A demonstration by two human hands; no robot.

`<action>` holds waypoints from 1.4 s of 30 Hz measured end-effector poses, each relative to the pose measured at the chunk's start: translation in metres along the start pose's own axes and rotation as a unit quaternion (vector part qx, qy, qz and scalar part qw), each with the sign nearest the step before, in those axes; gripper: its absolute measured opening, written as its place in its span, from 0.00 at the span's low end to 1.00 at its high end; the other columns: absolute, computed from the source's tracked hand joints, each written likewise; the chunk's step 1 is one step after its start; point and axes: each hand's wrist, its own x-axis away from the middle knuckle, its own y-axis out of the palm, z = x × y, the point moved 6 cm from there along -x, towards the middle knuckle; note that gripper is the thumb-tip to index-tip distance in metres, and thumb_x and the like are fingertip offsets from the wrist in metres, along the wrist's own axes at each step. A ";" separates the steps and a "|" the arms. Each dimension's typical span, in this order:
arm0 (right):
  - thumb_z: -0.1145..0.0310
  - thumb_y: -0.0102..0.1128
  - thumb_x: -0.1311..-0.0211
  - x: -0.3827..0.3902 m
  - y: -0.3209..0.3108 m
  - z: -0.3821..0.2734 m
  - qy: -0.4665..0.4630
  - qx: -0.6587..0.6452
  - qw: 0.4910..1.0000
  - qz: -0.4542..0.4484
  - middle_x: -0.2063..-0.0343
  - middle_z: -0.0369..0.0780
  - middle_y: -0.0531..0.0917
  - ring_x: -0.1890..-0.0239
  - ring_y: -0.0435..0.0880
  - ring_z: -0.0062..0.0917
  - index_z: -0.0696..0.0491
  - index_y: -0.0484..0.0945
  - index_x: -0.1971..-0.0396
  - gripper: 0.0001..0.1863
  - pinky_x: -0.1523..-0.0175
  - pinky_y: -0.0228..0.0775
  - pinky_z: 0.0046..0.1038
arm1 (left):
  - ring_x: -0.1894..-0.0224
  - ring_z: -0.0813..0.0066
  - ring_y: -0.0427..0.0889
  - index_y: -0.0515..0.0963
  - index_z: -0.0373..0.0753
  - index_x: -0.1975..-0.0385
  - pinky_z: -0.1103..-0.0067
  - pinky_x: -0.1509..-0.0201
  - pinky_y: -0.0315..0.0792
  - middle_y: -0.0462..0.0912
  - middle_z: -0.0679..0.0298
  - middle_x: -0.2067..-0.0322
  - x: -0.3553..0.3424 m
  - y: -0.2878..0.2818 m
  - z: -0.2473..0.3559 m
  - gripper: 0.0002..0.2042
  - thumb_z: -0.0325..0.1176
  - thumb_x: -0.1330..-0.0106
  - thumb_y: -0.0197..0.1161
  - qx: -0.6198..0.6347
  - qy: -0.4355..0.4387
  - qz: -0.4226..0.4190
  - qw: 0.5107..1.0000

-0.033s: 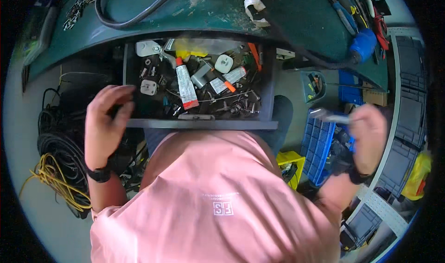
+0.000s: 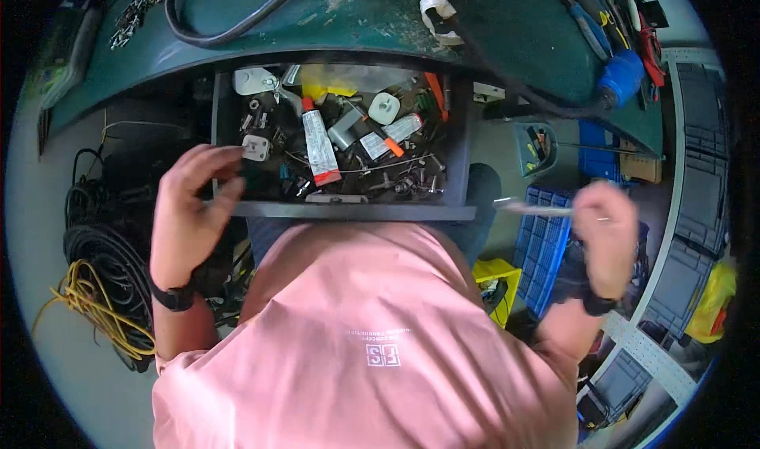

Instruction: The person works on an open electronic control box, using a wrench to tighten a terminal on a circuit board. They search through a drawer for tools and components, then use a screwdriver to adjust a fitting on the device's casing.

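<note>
An open drawer [image 2: 356,212] full of small parts juts out in front of me. My left hand [image 2: 194,207] hovers at its left front corner, thumb and fingers apart, holding nothing. Closest to those fingertips is a small white square plate [image 2: 256,147] inside the drawer. Off to the right of the drawer, my right hand [image 2: 606,223] is closed around one end of a long silver metal tool [image 2: 534,208]; its other end points left toward the drawer. Motion blur hides the tool's exact kind. A white tube with red ends [image 2: 321,146] lies mid-drawer among bolts.
Above the drawer runs a green worktop [image 2: 348,21] with a thick black cable [image 2: 229,37] and a blue-handled tool [image 2: 620,78]. Coiled hoses [image 2: 99,263] lie at left. A blue crate [image 2: 541,251] and yellow bin [image 2: 497,279] stand low at right, near grey cases [image 2: 701,195].
My right hand has moved left, carrying the silver tool closer to the drawer. My left hand has shifted slightly right, toward the small white plate.
</note>
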 end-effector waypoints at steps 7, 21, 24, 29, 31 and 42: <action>0.69 0.63 0.39 -0.023 0.147 -0.051 -0.149 -0.036 0.975 -0.159 0.76 0.49 0.80 0.73 0.82 0.40 0.59 0.77 0.71 0.09 0.68 0.70 0.34 | 0.57 0.50 0.78 0.78 0.32 0.50 0.67 0.52 0.74 0.80 0.49 0.60 -0.007 0.049 0.048 0.22 0.31 0.46 0.69 0.056 0.092 -0.139 0.984; 0.73 0.67 0.44 -0.039 0.150 -0.026 -0.079 0.047 0.987 -0.130 0.69 0.39 0.78 0.72 0.75 0.20 0.59 0.79 0.60 0.12 0.66 0.68 0.23 | 0.62 0.44 0.78 0.77 0.29 0.64 0.64 0.59 0.73 0.79 0.46 0.67 0.014 0.026 -0.020 0.06 0.26 0.37 0.60 -0.032 0.009 -0.041 0.999; 0.67 0.65 0.44 -0.046 0.142 -0.017 -0.095 0.121 0.980 -0.126 0.67 0.46 0.81 0.67 0.81 0.39 0.58 0.80 0.62 0.12 0.61 0.72 0.35 | 0.62 0.44 0.78 0.77 0.29 0.62 0.64 0.59 0.73 0.79 0.46 0.66 0.014 0.013 -0.042 0.07 0.25 0.36 0.60 -0.070 -0.006 0.026 0.997; 0.66 0.61 0.41 -0.076 0.170 -0.034 -0.163 0.198 0.948 -0.190 0.62 0.48 0.82 0.56 0.81 0.44 0.59 0.80 0.59 0.14 0.51 0.72 0.37 | 0.62 0.45 0.79 0.77 0.27 0.63 0.67 0.58 0.73 0.79 0.46 0.66 0.021 0.013 -0.065 0.07 0.25 0.34 0.58 -0.081 0.007 0.078 0.994; 0.66 0.61 0.41 -0.091 0.189 -0.042 -0.201 0.216 0.935 -0.196 0.61 0.49 0.83 0.55 0.81 0.44 0.58 0.80 0.59 0.14 0.51 0.72 0.37 | 0.61 0.46 0.79 0.77 0.28 0.62 0.67 0.57 0.73 0.80 0.46 0.65 0.022 0.016 -0.070 0.07 0.25 0.34 0.58 -0.079 0.001 0.064 0.995; 0.62 0.54 0.36 -0.169 0.246 -0.022 -0.127 0.237 0.952 -0.145 0.54 0.46 0.83 0.51 0.81 0.43 0.48 0.79 0.51 0.15 0.45 0.71 0.39 | 0.67 0.58 0.81 0.79 0.32 0.60 0.71 0.62 0.73 0.81 0.52 0.69 0.039 0.013 -0.099 0.06 0.27 0.33 0.60 -0.005 -0.061 0.235 0.970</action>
